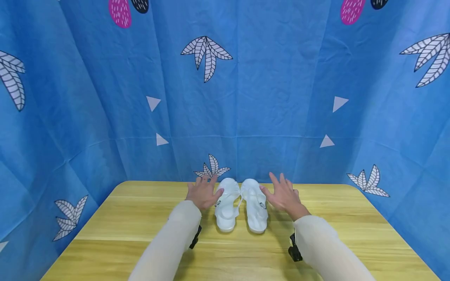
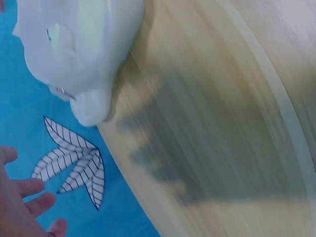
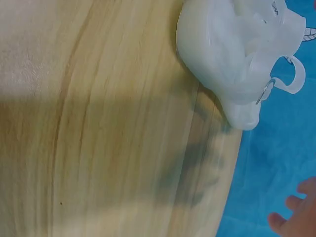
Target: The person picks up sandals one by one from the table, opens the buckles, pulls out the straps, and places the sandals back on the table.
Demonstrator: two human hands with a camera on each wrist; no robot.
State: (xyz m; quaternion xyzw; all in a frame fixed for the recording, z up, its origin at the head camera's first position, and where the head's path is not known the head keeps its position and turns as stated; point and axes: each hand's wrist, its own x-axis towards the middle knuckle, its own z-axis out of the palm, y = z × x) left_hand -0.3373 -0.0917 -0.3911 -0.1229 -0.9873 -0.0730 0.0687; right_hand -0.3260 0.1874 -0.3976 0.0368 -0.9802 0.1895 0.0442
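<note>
Two hands [image 1: 202,193] [image 1: 284,196] spread beside two white sandals [image 1: 226,212] [image 1: 256,212], one table [image 1: 242,255].

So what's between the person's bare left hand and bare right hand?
In the head view, two shiny white strappy sandals lie side by side there, on the yellow wooden table.

My left hand [image 1: 202,194] and right hand [image 1: 284,196], bare. My left sleeve [image 1: 172,238] and right sleeve [image 1: 325,248]: long, plain, off-white. At my wrists, a black left device [image 1: 195,238] and black right device [image 1: 294,251].

Booth, perhaps: blue cloth [image 1: 274,78], table [image 1: 123,222]
</note>
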